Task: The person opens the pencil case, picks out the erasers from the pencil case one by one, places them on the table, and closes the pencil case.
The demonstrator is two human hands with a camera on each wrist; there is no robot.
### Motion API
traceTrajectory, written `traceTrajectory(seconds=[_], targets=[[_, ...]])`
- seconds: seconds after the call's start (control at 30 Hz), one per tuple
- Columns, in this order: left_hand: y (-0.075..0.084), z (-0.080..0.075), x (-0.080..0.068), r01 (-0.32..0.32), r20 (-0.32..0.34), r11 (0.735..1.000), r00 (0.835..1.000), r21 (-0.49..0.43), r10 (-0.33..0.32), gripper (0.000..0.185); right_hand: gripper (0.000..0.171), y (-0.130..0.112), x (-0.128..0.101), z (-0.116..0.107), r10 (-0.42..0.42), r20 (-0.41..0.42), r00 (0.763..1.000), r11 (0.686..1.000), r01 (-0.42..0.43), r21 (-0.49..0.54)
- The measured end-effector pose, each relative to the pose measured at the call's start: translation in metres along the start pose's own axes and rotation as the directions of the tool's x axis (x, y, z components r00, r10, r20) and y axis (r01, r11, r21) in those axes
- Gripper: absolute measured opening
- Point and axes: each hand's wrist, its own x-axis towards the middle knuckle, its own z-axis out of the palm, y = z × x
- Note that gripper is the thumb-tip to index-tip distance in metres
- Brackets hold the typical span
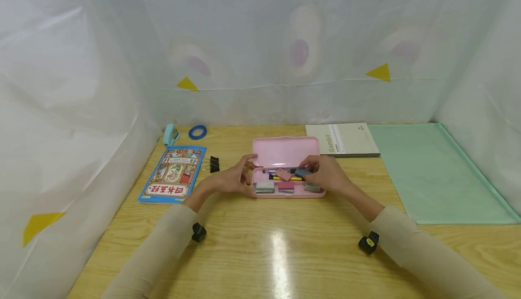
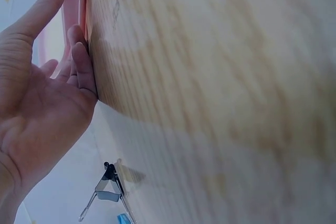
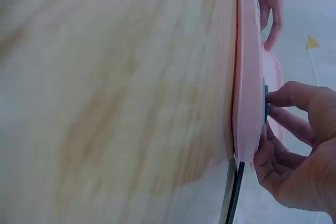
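A pink pencil case (image 1: 286,153) lies on the table with its lid raised. My left hand (image 1: 234,177) holds its left end, thumb at the front corner and a finger near the hinge. With thumb and fingertips, my right hand (image 1: 327,172) pinches a small blue block (image 1: 302,172) over the case's right part; the block shows edge-on (image 3: 266,100) in the right wrist view. Inside are a yellow-and-black pen (image 1: 286,178), a pale pink eraser (image 1: 283,174) lying aslant, and darker pens partly hidden. Along the front sit a grey-green block (image 1: 264,187) and a red-pink block (image 1: 286,186).
To the left are a blue-bordered booklet (image 1: 175,172), a black binder clip (image 1: 214,164), a light-blue stapler (image 1: 171,135) and a blue tape ring (image 1: 197,132). Behind right lies a notebook (image 1: 346,140), beside a green mat (image 1: 447,177). White sheeting (image 1: 252,64) encloses the table.
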Motion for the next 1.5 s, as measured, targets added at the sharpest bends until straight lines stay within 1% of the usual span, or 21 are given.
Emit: traceTrajectory(seconds=[0.13,0.37,0.5,0.6,0.77,0.93,1.0,1.13,1.23,1.3,1.4,1.5], targets=[[-0.002,-0.002,0.001,-0.004,0.002,1.0,1.0,0.0,0.004,0.113,0.019,0.005,-0.001,-0.007,0.007,-0.035,0.999,0.999,-0.006,0.035],[-0.003,-0.001,0.003,0.001,0.006,1.0,1.0,0.001,-0.001,0.115,0.021,0.015,-0.008,-0.036,0.032,-0.082,0.996,0.999,-0.028,0.041],[-0.003,0.0,0.003,0.002,0.007,1.0,1.0,-0.01,-0.002,0.115,0.024,0.026,-0.013,-0.052,0.019,-0.111,0.994,1.0,-0.017,0.016],[-0.002,0.0,0.002,0.003,0.014,1.0,1.0,-0.021,-0.003,0.114,0.024,0.036,-0.017,-0.062,0.016,-0.123,0.992,1.0,-0.019,-0.022],[0.001,0.0,0.0,0.017,0.012,0.999,1.0,-0.034,-0.016,0.114,0.022,0.05,-0.021,-0.069,0.048,-0.091,0.995,0.997,-0.053,-0.058],[0.001,0.0,-0.001,0.023,0.009,0.999,1.0,-0.033,-0.023,0.115,0.022,0.061,-0.019,-0.065,0.085,-0.054,0.995,0.995,-0.087,-0.046],[0.001,0.001,0.0,0.023,0.013,0.999,1.0,-0.032,-0.022,0.115,0.023,0.064,-0.019,-0.063,0.08,-0.04,0.996,0.996,-0.082,-0.047],[0.001,0.003,-0.001,0.024,0.011,0.999,1.0,-0.027,-0.023,0.114,0.022,0.063,-0.018,-0.059,0.053,-0.041,0.998,0.997,-0.056,-0.06],[0.0,0.003,-0.001,0.024,0.009,0.999,1.0,-0.025,-0.024,0.114,0.023,0.059,-0.019,-0.062,0.042,-0.067,0.997,0.997,-0.047,-0.065],[-0.001,0.003,-0.001,0.023,0.009,0.999,1.0,-0.025,-0.023,0.114,0.026,0.054,-0.019,-0.066,0.035,-0.067,0.997,0.998,-0.039,-0.053],[-0.001,0.003,0.0,0.025,0.008,0.999,1.0,-0.026,-0.025,0.114,0.032,0.045,-0.02,-0.072,0.007,-0.036,0.999,1.0,-0.008,-0.011],[0.0,0.002,-0.001,0.027,0.005,0.999,1.0,-0.025,-0.026,0.114,0.036,0.035,-0.018,-0.074,-0.038,-0.005,0.999,0.998,0.038,0.049]])
